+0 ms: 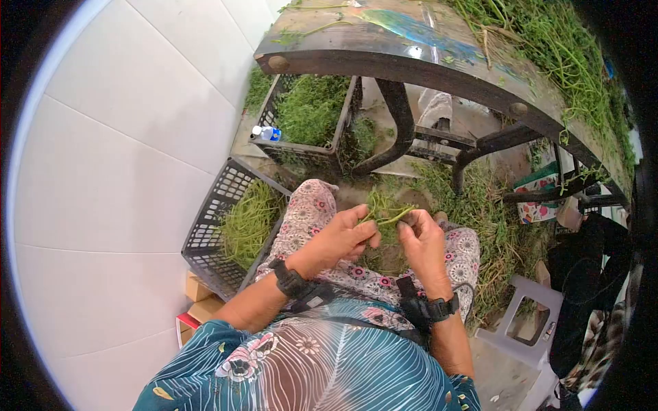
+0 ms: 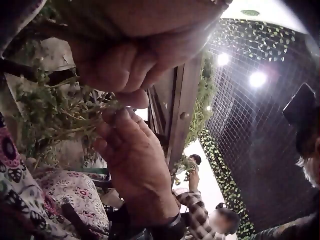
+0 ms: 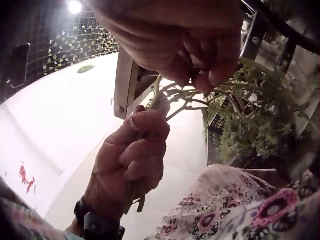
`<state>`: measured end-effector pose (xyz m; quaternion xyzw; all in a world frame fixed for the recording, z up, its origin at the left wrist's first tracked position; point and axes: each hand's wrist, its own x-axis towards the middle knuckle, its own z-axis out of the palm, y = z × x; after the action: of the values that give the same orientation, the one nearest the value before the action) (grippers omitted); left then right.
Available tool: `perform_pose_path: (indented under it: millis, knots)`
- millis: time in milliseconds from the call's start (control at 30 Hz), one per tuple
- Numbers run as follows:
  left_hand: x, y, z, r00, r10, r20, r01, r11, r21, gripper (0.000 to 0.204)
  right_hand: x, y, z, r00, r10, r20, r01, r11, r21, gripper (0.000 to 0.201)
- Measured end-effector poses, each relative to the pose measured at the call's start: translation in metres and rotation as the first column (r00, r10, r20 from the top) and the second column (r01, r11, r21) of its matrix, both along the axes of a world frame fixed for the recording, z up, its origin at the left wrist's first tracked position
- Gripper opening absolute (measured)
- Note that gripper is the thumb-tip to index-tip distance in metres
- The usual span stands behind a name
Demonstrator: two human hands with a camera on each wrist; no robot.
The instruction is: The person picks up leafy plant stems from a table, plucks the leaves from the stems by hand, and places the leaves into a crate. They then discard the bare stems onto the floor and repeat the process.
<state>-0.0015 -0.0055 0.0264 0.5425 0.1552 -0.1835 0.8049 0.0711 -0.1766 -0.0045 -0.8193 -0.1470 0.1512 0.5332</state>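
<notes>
In the head view, my left hand (image 1: 343,236) grips a small bunch of leafy green stems (image 1: 388,218) over my lap. The stem ends stick out below that hand's curled fingers (image 3: 142,165) in the right wrist view. My right hand (image 1: 423,245) pinches part of the same bunch between thumb and fingertips, close beside the left. Leaves (image 3: 260,115) spread out past the right fingers in the right wrist view. By my left leg stands a black plastic crate (image 1: 205,225) with a heap of bare green stems (image 1: 250,229) in it.
A second black crate (image 1: 330,152) full of leafy greens (image 1: 312,109) stands ahead, with a small bottle (image 1: 266,133) at its corner. Above is a wooden table (image 1: 397,65) bearing more greens (image 1: 548,55). Loose plant litter (image 1: 500,253) covers the floor near a plastic stool (image 1: 524,318).
</notes>
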Motion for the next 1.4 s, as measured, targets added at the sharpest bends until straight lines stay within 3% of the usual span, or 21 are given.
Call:
perform_pose_path:
  millis: [33,100,200,300,333,367,433,467,633,733,867,1067,1267,1367,1400]
  knots:
    - [0.0,0.0,0.001,1.0,-0.011,-0.009,0.011,1.0,0.024,0.026,0.001,-0.001,0.001,0.999,0.021,-0.049,-0.021,1.0,0.002,0.021]
    - [0.0,0.001,-0.003,0.996,-0.073,0.043,0.061,0.97,0.234,0.023,0.006,-0.006,0.008,0.987,0.064,-0.145,-0.064,0.998,0.011,0.021]
    - [0.002,0.004,-0.011,0.967,-0.183,0.178,0.074,0.867,0.494,0.021,0.014,-0.02,0.012,0.988,-0.043,-0.147,0.039,0.999,-0.03,0.024]
    - [0.001,-0.001,-0.008,0.935,-0.268,0.232,0.05,0.747,0.663,0.024,0.014,-0.019,0.021,0.997,-0.075,-0.01,0.076,0.997,0.021,0.033]
    - [0.0,-0.004,-0.005,0.928,-0.289,0.233,0.042,0.705,0.708,0.026,0.01,-0.014,0.04,1.0,0.005,0.02,-0.004,0.999,-0.041,0.042]
    - [0.0,-0.007,-0.006,0.915,-0.299,0.271,0.005,0.68,0.733,0.029,0.006,-0.009,0.042,0.98,0.103,0.168,-0.093,0.994,-0.065,0.044]
    - [-0.001,-0.012,-0.006,0.883,-0.321,0.344,-0.075,0.626,0.776,0.035,0.002,-0.002,0.044,0.849,0.294,0.44,-0.254,0.956,-0.148,0.049]
    - [-0.002,-0.012,-0.008,0.889,-0.313,0.334,-0.073,0.622,0.779,0.037,0.002,0.0,0.045,0.784,0.365,0.502,-0.353,0.927,-0.123,0.047]
    - [-0.002,-0.005,-0.011,0.945,-0.288,0.157,0.041,0.579,0.814,0.046,0.002,-0.006,0.031,0.811,0.427,0.4,-0.373,0.904,-0.209,0.031]
    - [-0.001,-0.004,-0.002,0.961,-0.256,0.101,0.096,0.654,0.75,0.045,-0.006,-0.004,0.04,0.843,0.414,0.343,-0.362,0.909,-0.207,0.024]
    - [-0.002,-0.002,-0.002,0.944,-0.267,0.195,0.026,0.647,0.762,0.04,-0.006,-0.001,0.036,0.86,0.369,0.351,-0.348,0.929,-0.125,0.023]
    - [-0.004,0.0,0.003,0.938,-0.253,0.238,0.0,0.683,0.73,0.021,-0.009,0.005,0.016,0.865,0.331,0.378,-0.274,0.941,-0.198,0.019]
    - [0.001,-0.005,-0.003,0.936,-0.165,0.312,-0.145,0.626,0.766,0.011,-0.012,0.02,0.007,0.912,0.174,0.372,-0.15,0.984,-0.093,0.017]
    - [0.0,-0.005,0.004,0.94,-0.182,0.29,-0.12,0.619,0.776,0.009,0.007,0.01,-0.002,0.971,0.016,0.237,0.038,0.974,-0.222,0.019]
    - [-0.006,-0.006,0.007,0.943,-0.175,0.282,-0.108,0.643,0.758,0.009,0.026,-0.009,-0.032,0.977,-0.119,0.175,0.142,0.982,-0.127,0.018]
